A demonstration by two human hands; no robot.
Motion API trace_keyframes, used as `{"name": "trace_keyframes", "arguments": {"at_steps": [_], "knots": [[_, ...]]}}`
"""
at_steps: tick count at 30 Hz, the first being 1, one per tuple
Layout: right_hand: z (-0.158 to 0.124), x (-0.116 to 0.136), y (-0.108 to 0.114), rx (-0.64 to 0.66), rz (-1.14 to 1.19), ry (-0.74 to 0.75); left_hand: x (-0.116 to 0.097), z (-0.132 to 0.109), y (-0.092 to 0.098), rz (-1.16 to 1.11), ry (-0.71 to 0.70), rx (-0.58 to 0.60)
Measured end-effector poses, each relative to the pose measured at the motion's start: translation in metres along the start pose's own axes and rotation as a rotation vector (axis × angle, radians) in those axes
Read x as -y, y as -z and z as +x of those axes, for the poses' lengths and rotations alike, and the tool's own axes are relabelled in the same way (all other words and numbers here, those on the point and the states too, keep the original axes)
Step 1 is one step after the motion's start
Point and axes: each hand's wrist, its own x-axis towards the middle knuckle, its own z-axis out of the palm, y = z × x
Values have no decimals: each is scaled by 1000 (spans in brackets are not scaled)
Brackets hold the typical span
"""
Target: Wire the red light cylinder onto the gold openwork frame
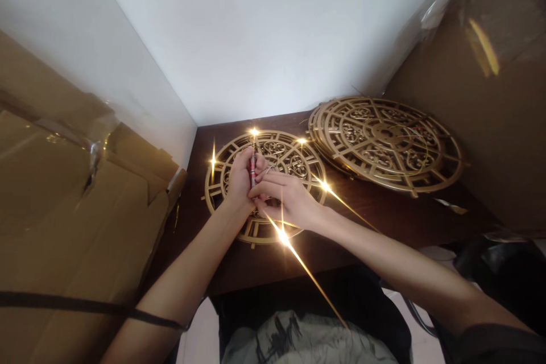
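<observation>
A round gold openwork disc (294, 162) lies flat on the dark brown table (384, 210) in front of me. Both hands meet over its middle. My left hand (239, 179) is closed around a small red, pen-like tool (252, 168) held upright. My right hand (285, 196) is closed in a pinch against the tool's lower end, on something I cannot make out. Thin gold wire (307, 270) runs from the hands toward my lap, glinting.
A stack of similar gold discs (386, 142) sits at the back right of the table. Cardboard boxes stand close on the left (81, 210) and the right (490, 96). A white wall (264, 40) closes off the back.
</observation>
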Motion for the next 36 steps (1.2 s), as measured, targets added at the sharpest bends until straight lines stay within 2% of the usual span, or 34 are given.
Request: {"name": "trace_keyframes", "arguments": {"at_steps": [17,25,31,36], "knots": [[-2,-1,-1,15,-16,-18,0,0,1,27,-3,-2],[-2,-2,-3,-19,-12,7,0,0,1,39,-11,-10],[-2,-1,1,19,-13,-17,-1,-2,-2,35,-16,-7],[0,0,6,61,44,-18,-5,2,2,8,71,39]]}}
